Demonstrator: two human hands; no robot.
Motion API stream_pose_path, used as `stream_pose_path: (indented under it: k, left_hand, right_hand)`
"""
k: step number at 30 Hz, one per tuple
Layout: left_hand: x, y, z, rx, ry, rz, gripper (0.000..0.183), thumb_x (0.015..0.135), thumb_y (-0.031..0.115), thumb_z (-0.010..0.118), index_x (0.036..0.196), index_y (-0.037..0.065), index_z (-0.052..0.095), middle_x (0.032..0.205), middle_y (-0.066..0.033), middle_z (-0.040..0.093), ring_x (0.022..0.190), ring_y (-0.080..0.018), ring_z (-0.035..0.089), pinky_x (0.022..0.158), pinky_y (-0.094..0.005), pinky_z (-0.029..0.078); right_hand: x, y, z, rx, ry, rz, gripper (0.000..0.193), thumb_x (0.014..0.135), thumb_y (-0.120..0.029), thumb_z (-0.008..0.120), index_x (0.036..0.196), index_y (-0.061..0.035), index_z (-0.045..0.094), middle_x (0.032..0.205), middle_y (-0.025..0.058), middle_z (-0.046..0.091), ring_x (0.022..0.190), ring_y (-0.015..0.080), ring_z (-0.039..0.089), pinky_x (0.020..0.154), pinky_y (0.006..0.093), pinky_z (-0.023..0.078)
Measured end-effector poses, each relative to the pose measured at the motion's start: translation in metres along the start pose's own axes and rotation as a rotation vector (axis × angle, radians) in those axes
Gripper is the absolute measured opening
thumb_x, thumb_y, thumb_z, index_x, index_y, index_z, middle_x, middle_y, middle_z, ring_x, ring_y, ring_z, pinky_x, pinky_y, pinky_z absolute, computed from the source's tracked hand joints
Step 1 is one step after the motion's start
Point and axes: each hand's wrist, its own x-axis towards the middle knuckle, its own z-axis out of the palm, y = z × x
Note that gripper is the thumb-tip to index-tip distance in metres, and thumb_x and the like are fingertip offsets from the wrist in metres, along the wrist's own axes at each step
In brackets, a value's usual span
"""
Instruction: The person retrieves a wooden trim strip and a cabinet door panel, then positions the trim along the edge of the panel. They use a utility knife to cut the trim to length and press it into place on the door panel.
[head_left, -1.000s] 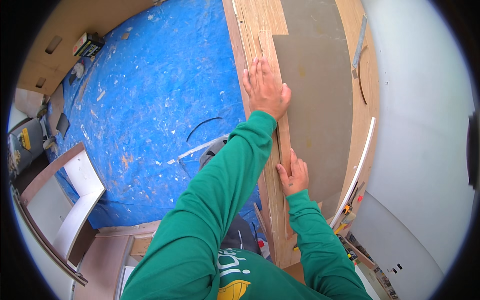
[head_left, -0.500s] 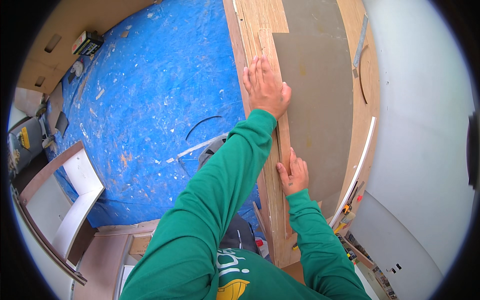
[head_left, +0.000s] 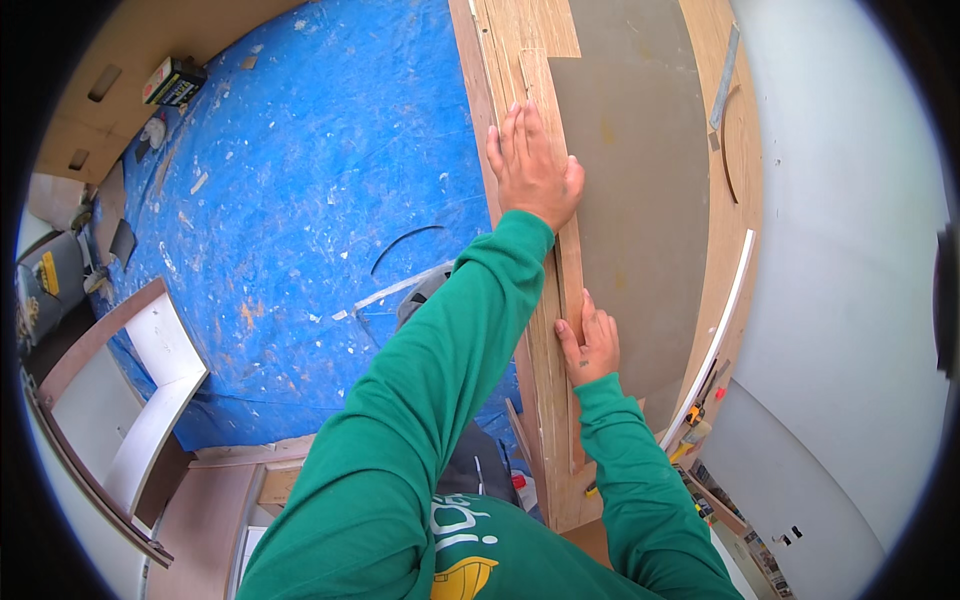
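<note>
A long, thin wood strip (head_left: 545,90) lies lengthwise along the near-left border of a wooden bench-like surface, beside a grey-brown panel (head_left: 640,180). My left hand (head_left: 535,180) lies flat on the strip's far part, palm down, fingers stretched forward and thumb out to the right. Lower down, my right hand (head_left: 592,345) rests on the same strip, its fingers extended and the thumb apart on the left. Neither hand wraps round the strip. A narrow dark gap runs along the strip's left side near my left wrist.
A blue, paint-spotted sheet (head_left: 300,200) covers the floor on the left. A metal ruler (head_left: 724,80) and a curved brown strip (head_left: 727,150) lie on the far right board. A white strip (head_left: 712,340) leans along the right, near hand tools. At lower left stands a white-lined frame (head_left: 160,370).
The view has shifted slightly. My left hand remains flat on the wood strip with its fingers a little more spread, and my right hand stays in nearly the same place on it.
</note>
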Motion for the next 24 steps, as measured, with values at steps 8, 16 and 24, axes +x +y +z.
stream_pose_path:
  k: [8, 16, 24]
  left_hand:
    - [0.0, -0.001, 0.002, -0.026, 0.018, -0.01, 0.085, 0.076, 0.021, 0.071, 0.148, -0.004, 0.034, 0.148, -0.0206, 0.042, 0.146, -0.0343, 0.032, 0.122, -0.0535, 0.016]
    - [-0.003, -0.007, 0.004, 0.057, 0.017, 0.045, 0.069, 0.076, 0.022, 0.069, 0.14, 0.008, 0.05, 0.14, -0.0173, 0.046, 0.145, -0.0396, 0.031, 0.12, -0.0587, 0.016]
    - [-0.006, -0.001, 0.014, 0.176, 0.04, 0.149, 0.066, 0.079, 0.025, 0.062, 0.14, 0.001, 0.051, 0.136, -0.0255, 0.049, 0.128, -0.0433, 0.045, 0.111, -0.0511, 0.035]
  right_hand:
    - [0.0, -0.002, -0.001, 0.016, -0.01, 0.007, 0.064, 0.092, -0.032, 0.069, 0.146, -0.0027, 0.049, 0.092, 0.0088, 0.059, 0.083, 0.028, 0.052, 0.078, 0.0397, 0.045]
    - [-0.001, -0.005, -0.009, -0.031, -0.106, 0.051, 0.067, 0.092, -0.031, 0.07, 0.15, -0.0066, 0.045, 0.096, 0.0121, 0.058, 0.088, 0.0301, 0.053, 0.08, 0.0411, 0.046]
    - [-0.103, 0.048, -0.049, 0.371, -0.034, 0.454, 0.035, 0.096, -0.022, 0.064, 0.125, -0.0028, 0.063, 0.102, 0.0103, 0.063, 0.092, 0.0228, 0.062, 0.08, 0.0339, 0.05]
